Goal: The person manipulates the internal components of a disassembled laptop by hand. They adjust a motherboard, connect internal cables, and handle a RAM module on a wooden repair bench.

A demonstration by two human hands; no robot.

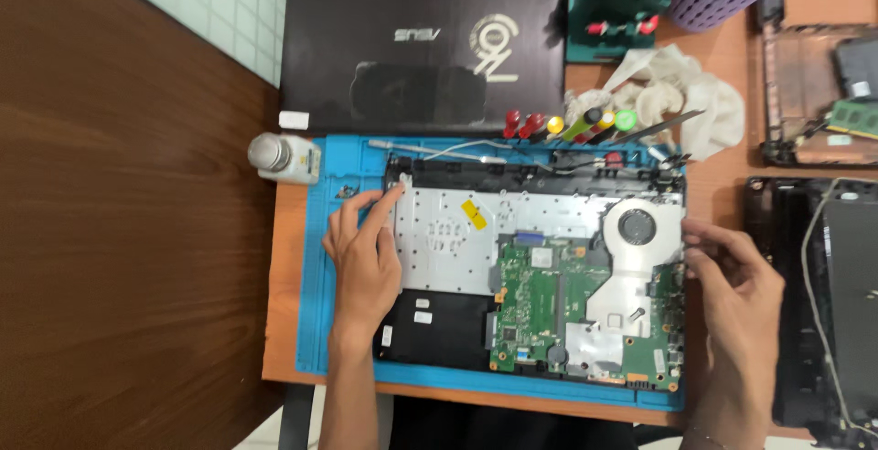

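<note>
The left hand lies flat, fingers spread, forefinger on the opened laptop; the right hand seemingly pinches its right edge, fingers curled.

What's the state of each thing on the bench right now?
Laptop base: opened, circuit board and fan exposed.
Laptop lid: lying flat behind the mat.
Small bottle: capped, on its side.
Left hand: index finger on base's corner.
Right hand: gripping base's right edge.
</note>
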